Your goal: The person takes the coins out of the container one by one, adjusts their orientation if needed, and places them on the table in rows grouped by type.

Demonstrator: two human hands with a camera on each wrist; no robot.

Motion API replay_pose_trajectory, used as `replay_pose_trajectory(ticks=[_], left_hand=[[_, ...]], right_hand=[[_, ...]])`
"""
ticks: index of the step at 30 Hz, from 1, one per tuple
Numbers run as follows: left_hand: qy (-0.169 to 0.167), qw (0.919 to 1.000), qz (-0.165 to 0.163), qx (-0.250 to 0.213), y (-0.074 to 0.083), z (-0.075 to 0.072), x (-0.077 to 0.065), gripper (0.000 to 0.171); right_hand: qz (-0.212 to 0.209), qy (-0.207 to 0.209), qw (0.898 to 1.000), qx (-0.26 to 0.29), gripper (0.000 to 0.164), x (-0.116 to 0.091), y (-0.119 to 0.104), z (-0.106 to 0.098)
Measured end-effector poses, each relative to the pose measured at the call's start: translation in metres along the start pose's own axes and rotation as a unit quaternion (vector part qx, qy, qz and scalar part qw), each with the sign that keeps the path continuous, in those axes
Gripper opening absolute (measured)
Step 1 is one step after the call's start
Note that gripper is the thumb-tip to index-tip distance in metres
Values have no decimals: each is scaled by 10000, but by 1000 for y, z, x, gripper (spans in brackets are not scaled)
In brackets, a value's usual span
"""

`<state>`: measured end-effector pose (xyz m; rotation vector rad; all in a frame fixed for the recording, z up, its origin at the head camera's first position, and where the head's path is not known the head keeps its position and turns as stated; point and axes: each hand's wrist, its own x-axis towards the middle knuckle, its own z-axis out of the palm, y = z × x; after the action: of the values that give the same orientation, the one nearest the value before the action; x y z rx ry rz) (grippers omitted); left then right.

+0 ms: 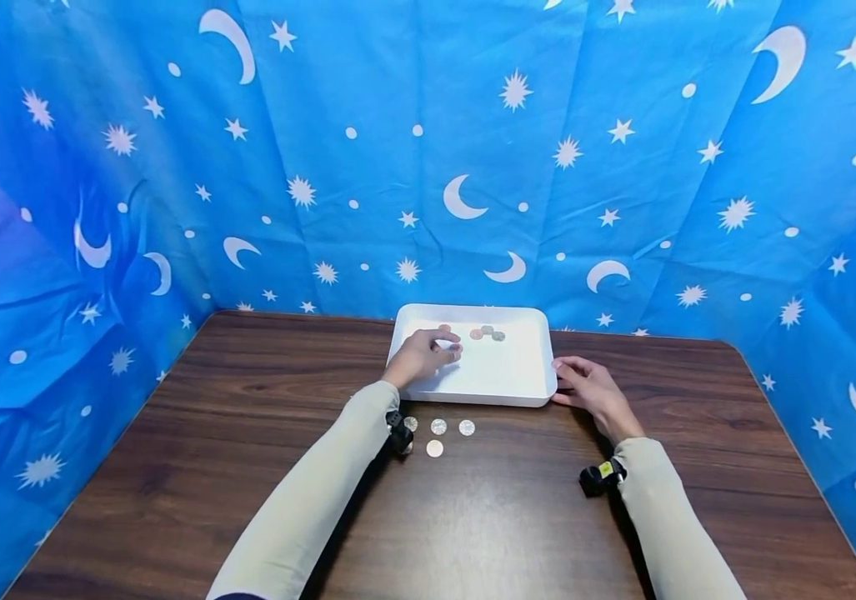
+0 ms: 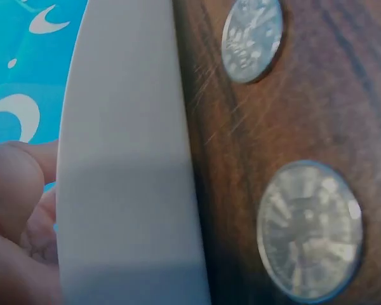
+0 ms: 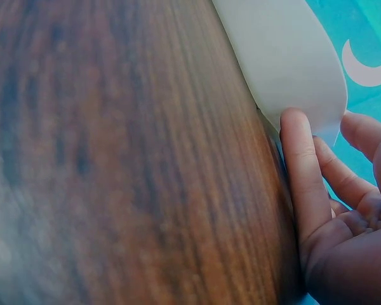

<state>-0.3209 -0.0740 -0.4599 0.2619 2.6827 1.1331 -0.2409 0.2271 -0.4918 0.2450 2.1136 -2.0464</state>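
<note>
A white rectangular tray (image 1: 503, 379) stands at the back of the wooden table. My left hand (image 1: 423, 354) reaches over its left part, the fingers bent and the fingertips a little apart. No coin is visible between them. Just beyond these fingers lies a copper coin (image 1: 445, 327), partly hidden. Farther right in the tray are another copper coin (image 1: 476, 334) and two darker coins (image 1: 498, 336). At the tray's right front corner, my right hand (image 1: 593, 392) holds the side, with fingers at rim and outer wall. In the left wrist view, the tray wall covers much of the left hand.
Several silvery coins lie on the table in front of the tray, among them one coin (image 1: 467, 427) at the right and one coin (image 1: 435, 448) nearer me. The left wrist camera (image 1: 400, 433) hides part of the group. Blue star-patterned cloth (image 1: 390, 225) hangs close behind the tray.
</note>
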Motion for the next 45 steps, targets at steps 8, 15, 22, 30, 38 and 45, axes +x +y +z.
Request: replay_pose_trajectory(ticks=[8, 15, 22, 30, 38, 45], left_hand=[[298, 9988, -72, -374, -5, 0, 10, 17], [260, 9994, -46, -221, -10, 3, 19, 21], [157, 9999, 4, 42, -8, 4, 21, 29], [40, 9999, -117, 103, -4, 3, 21, 30], [-222, 9996, -139, -95, -7, 1, 25, 12], [-275, 9987, 186, 385, -4, -2, 22, 22]], right_hand=[[20, 27, 10000, -41, 50, 2, 0, 1], [50, 58, 10000, -39, 48, 3, 0, 1], [87, 86, 9999, -97, 49, 2, -1, 2], [147, 61, 9997, -187, 51, 0, -3, 2], [147, 89, 9997, -148, 49, 1, -1, 3], [107, 91, 9999, -66, 48, 2, 1, 2]])
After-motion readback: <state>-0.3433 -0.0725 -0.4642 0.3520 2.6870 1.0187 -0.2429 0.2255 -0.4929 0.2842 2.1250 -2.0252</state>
